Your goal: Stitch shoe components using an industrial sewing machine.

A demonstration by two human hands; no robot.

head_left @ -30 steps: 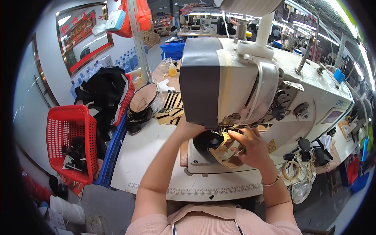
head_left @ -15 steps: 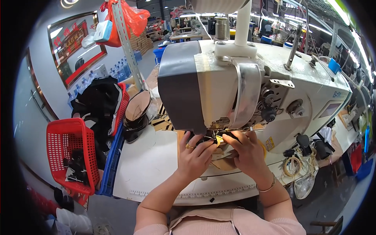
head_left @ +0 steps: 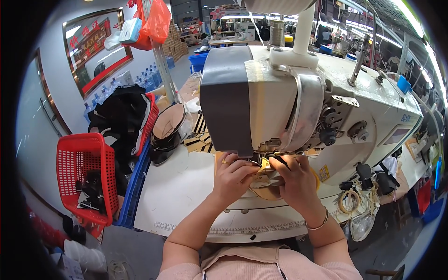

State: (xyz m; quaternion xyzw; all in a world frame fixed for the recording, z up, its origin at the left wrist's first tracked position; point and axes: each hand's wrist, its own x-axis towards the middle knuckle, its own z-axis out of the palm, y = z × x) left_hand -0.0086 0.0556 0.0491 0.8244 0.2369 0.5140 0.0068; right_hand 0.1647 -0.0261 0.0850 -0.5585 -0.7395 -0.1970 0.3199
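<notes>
Close together, both hands (head_left: 263, 179) pinch a tan piece (head_left: 262, 190) under the sewing machine (head_left: 298, 93).

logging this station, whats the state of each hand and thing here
left hand: pinching the tan piece at the needle
right hand: fingertips pressed on the same piece
tan piece: flat under the machine head
sewing machine: upright, head over the piece
red basket: holds dark parts

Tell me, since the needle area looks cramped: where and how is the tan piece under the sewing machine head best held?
Probably by its near, free edge, from the person's side. The tan piece lies flat on the bed, its far end under the sewing machine head; the left hand and right hand already pinch there.
</notes>
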